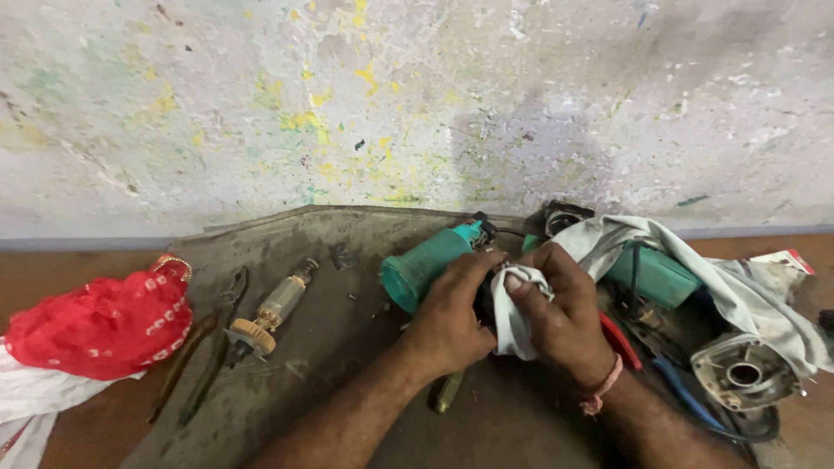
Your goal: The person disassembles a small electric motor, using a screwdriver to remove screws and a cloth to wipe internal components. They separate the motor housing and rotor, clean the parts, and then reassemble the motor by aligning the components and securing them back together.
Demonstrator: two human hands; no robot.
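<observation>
Hands are seen at the middle of a grey mat (347,347). A teal housing (426,265) is clasped by the left hand (452,317), fingers curled on it. A white rag (514,313) is pinched against the housing by the right hand (560,317). Left of the housing lie an armature (269,317) and pliers (213,343); farther left, a red cloth (100,326). Right of it sits a metal cover (745,372).

No packages, labels, signs or screens are visible.
</observation>
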